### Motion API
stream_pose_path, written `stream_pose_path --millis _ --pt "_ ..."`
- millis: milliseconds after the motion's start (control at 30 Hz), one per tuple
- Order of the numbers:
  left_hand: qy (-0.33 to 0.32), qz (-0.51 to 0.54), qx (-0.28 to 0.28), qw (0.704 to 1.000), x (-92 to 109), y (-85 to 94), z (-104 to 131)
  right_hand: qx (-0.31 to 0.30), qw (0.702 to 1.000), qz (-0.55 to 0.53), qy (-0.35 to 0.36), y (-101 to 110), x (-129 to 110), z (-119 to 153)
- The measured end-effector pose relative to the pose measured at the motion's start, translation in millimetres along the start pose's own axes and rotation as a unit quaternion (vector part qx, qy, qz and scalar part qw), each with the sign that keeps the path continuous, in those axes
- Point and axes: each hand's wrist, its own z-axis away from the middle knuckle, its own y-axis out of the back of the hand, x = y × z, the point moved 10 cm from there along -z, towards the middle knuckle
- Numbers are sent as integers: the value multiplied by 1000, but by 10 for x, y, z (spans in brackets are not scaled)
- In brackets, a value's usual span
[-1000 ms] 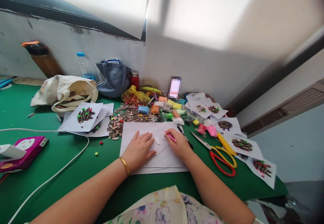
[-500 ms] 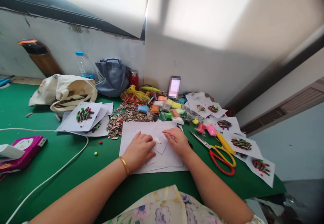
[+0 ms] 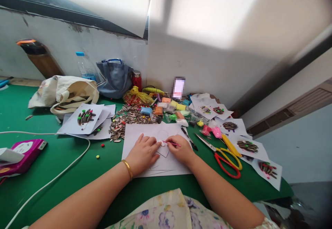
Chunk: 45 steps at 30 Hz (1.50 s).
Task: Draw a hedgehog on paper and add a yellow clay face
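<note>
My left hand [image 3: 145,153] lies on a stack of white paper sheets [image 3: 168,173], fingers stretched out and resting flat. It presses beside a smaller piece of white paper [image 3: 163,153], whose corner points towards me. My right hand [image 3: 181,148] pinches a thin pink stick [image 3: 173,143], its tip pointing left at a small white lump [image 3: 163,144] on the paper. Whether the tip touches the lump is too small to tell. A faint round outline [image 3: 163,133] shows on the paper just beyond. To the right of my right hand lies a black pen [image 3: 190,139].
Scissors [image 3: 223,154] with red and yellow handles lie at the right, near sheets decorated with seeds [image 3: 247,146]. Behind the paper are striped sunflower seeds [image 3: 124,122] and coloured packets [image 3: 158,111]. A white cable [image 3: 64,170] crosses the left side.
My right hand has moved slightly nearer to me, bringing the pink stick's tip down to the white lump. More of the black pen shows now. My left hand stays nearly still.
</note>
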Motion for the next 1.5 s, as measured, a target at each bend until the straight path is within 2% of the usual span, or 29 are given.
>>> stream_pose_path --millis 300,500,700,933,1100,1333,1500 --pt "2 -7 0 1000 2 -10 -2 -16 999 -14 37 -43 -87 33" --pt "5 -5 1 1000 -5 -14 2 19 1000 8 18 7 -48 17" --pt "-5 3 2 1000 -10 -55 5 -4 999 3 45 -32 -137 22" --pt "-9 7 -4 1000 1 -65 9 11 999 7 39 -15 -125 8" --pt "-9 5 -6 1000 3 -60 2 -9 998 -1 62 -45 -187 0" --pt "-9 8 -6 1000 -4 -65 4 -14 998 -4 55 -53 -162 -10" --pt "1 7 1 1000 -46 -50 8 10 1000 7 6 10 -13 12"
